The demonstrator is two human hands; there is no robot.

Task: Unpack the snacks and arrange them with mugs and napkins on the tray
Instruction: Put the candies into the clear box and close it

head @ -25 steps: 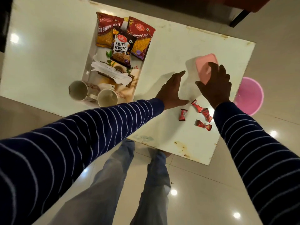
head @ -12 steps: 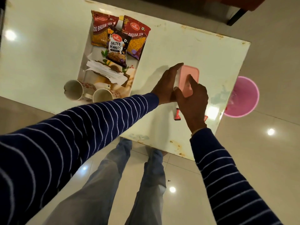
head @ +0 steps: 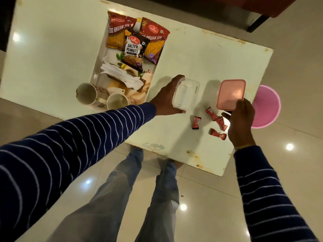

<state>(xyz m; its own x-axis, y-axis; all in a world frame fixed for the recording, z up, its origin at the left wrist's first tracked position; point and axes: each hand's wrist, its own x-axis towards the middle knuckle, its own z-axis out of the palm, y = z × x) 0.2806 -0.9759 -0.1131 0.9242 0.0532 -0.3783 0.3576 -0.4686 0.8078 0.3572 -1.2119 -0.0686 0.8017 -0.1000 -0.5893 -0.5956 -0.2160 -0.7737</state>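
My left hand [head: 166, 100] grips a clear plastic box [head: 186, 94], empty and tilted above the table. My right hand [head: 242, 119] holds the box's pink lid [head: 231, 93] by its near edge. Several red-wrapped candies [head: 196, 122] lie loose on the table between my hands. The tray [head: 97, 67] at the left carries two bhujia sev packets [head: 154, 39], a salted peanuts packet [head: 133, 49], white napkins [head: 122, 75] and two mugs [head: 86, 93] lying on their sides at its near end.
The white table [head: 52, 49] has worn, stained edges, and its near edge runs close to my legs. A pink bin [head: 267, 107] stands on the floor past the table's right side. A dark chair leg [head: 255, 23] shows at the top right.
The lid has come off the box. My left hand drew the clear box to the left while my right hand carried the pink lid to the right, uncovering the candies.
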